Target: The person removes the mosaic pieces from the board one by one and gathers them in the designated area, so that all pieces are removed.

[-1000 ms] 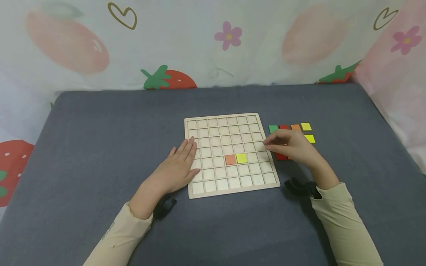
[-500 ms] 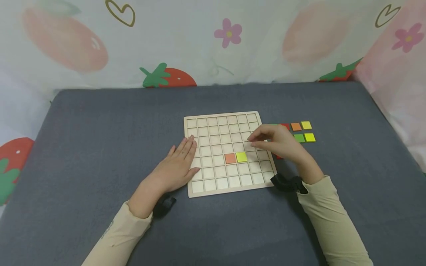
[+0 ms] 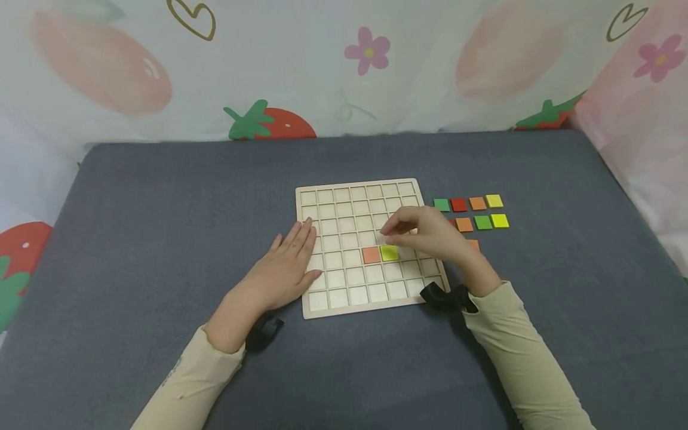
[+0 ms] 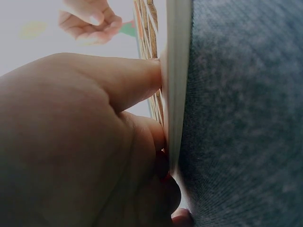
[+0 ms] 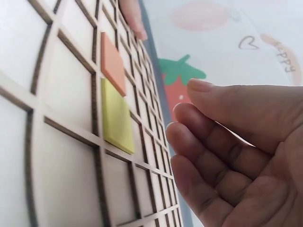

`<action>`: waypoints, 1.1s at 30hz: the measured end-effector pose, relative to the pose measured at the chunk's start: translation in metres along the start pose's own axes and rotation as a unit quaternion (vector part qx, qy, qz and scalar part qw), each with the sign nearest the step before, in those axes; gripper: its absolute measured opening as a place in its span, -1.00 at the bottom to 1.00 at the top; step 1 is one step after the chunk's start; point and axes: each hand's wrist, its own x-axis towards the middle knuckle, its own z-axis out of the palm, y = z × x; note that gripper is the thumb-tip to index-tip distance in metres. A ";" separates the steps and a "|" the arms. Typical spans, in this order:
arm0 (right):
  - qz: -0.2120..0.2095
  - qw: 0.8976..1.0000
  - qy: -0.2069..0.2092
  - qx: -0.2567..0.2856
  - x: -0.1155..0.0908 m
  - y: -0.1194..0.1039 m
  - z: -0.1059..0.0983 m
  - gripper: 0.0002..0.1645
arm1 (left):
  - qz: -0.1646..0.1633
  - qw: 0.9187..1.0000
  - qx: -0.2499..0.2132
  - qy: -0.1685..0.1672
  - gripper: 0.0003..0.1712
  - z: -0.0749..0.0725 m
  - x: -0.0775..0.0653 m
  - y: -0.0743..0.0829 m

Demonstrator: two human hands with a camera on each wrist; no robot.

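A pale wooden grid board (image 3: 333,280) lies on the dark grey cloth. An orange tile (image 3: 371,255) and a yellow tile (image 3: 389,252) sit side by side in its cells. My left hand (image 3: 282,263) rests on the board's left side, fingers stretched out; in the left wrist view its thumb (image 4: 137,78) touches the board by the edge. Above the yellow tile hovers my right hand (image 3: 427,233), palm side inward. In the right wrist view its fingers (image 5: 194,142) are loosely bent, thumb apart from them, with no tile visible between them.
Right of the board several loose tiles lie in rows, among them a green tile (image 3: 441,205), a red tile (image 3: 458,205) and another yellow tile (image 3: 500,221). My right forearm covers part of that area. A printed curtain (image 3: 408,89) stands behind the table.
My right hand has moved left from beside the loose tiles to over the board, near the yellow tile. The left hand stays on the board. Both tiles in the grid keep their places.
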 end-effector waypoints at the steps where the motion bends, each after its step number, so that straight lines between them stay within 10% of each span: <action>1: 0.002 1.000 -0.001 -0.001 0.000 0.000 0.001 -0.86 | 0.000 1.000 0.001 0.000 -0.17 0.000 0.000 0.000; 33: -0.034 0.998 -0.028 -0.053 0.007 0.007 0.020 -0.85 | -0.006 1.000 -0.015 0.002 -0.24 0.001 0.002 -0.001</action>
